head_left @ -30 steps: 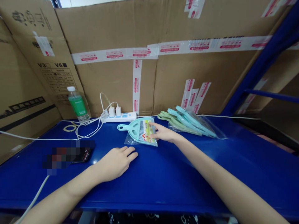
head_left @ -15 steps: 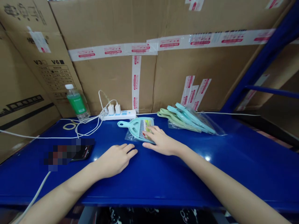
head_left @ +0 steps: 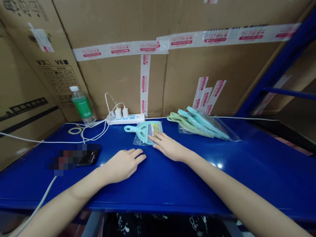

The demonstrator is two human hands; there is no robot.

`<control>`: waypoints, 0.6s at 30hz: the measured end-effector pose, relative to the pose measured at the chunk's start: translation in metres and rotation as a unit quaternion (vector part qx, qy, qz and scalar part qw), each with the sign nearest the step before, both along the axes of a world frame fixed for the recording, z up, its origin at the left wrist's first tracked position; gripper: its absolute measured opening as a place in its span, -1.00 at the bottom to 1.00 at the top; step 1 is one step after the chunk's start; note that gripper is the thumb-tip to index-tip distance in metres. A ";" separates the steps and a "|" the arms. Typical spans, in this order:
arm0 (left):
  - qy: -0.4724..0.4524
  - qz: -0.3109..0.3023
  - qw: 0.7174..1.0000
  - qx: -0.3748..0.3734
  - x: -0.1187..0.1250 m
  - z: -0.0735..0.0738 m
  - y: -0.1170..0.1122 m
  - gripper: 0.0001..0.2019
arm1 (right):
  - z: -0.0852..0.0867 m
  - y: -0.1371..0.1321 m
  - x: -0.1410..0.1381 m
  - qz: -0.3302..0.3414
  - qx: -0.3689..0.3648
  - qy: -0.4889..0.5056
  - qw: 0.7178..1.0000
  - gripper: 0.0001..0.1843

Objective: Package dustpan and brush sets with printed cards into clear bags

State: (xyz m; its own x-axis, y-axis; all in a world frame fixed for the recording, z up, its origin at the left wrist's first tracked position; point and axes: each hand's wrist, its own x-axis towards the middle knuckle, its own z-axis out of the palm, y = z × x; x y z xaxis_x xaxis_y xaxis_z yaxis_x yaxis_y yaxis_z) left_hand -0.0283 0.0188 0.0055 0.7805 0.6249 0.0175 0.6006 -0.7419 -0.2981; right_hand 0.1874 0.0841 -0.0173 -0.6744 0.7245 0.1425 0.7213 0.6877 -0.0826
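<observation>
A light blue dustpan and brush set (head_left: 142, 132) in a clear plastic bag lies flat on the blue table (head_left: 158, 187), its handle pointing left. My right hand (head_left: 170, 146) rests over the right end of the set, fingers stretched out and touching the bag and its label. To the left and nearer the front edge, my left hand (head_left: 124, 165) lies on the table with loosely extended fingers, holding nothing and apart from the set. Behind and right of my right hand, several more bagged dustpan sets (head_left: 197, 123), green and light blue, lie in an overlapping pile.
A white power strip (head_left: 127, 119) with two plugged chargers and tangled white cables runs along the back. A green-labelled bottle (head_left: 83, 106) stands at the back left, near a beaded bracelet (head_left: 74, 130). A phone (head_left: 89, 158), partly blurred, lies left. Cardboard (head_left: 118, 82) walls the rear.
The view has tilted slightly, shifting the scene a little. My right hand's fingers have moved slightly left across the bagged set. My left hand stays in about the same place.
</observation>
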 end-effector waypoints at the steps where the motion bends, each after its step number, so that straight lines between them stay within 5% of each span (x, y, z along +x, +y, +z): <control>1: 0.000 0.001 1.000 -0.001 0.000 0.000 0.000 -0.68 | 0.000 -0.001 -0.002 -0.009 0.003 -0.002 1.000 -0.47; 9: 0.005 0.006 1.000 -0.007 0.001 -0.001 0.001 -0.68 | -0.002 -0.006 -0.016 -0.056 0.023 -0.001 0.998 -0.49; 18: 0.008 0.007 1.000 -0.002 0.001 0.001 0.000 -0.68 | -0.008 0.002 -0.009 0.001 0.019 0.048 0.999 -0.50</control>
